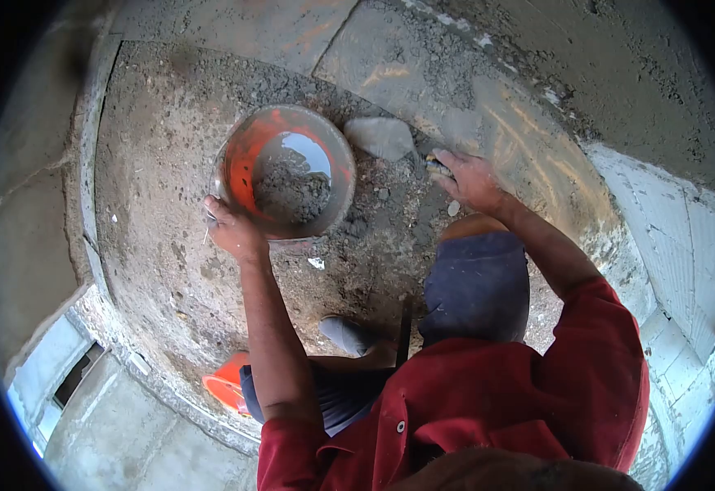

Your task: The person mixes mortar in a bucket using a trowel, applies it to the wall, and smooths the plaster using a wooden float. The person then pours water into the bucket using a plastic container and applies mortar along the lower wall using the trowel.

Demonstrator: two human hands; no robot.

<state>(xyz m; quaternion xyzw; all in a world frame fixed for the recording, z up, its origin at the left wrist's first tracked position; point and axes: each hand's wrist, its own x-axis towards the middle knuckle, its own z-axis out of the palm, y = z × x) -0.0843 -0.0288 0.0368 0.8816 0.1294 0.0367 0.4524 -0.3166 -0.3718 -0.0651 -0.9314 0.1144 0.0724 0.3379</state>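
Observation:
A round orange bucket (245, 168), its rim caked with grey mortar, stands on the dirty floor. Wet grey mortar (292, 192) with some water lies inside it. My left hand (236, 232) is closed at the bucket's near left rim, with a bit of thin wire showing by its fingers. To the right of the bucket, my right hand (474, 180) is wrapped round the handle of a trowel (379, 137). The trowel's mortar-coated blade points left, near the bucket's right side and low over the floor.
A second orange bucket (228, 382) is partly hidden behind my left arm. Wet mortar (619, 74) covers the surface at upper right, beside white blocks (660, 237). Grey smeared panels (423, 65) run along the far side. My knee (476, 286) is close below my right hand.

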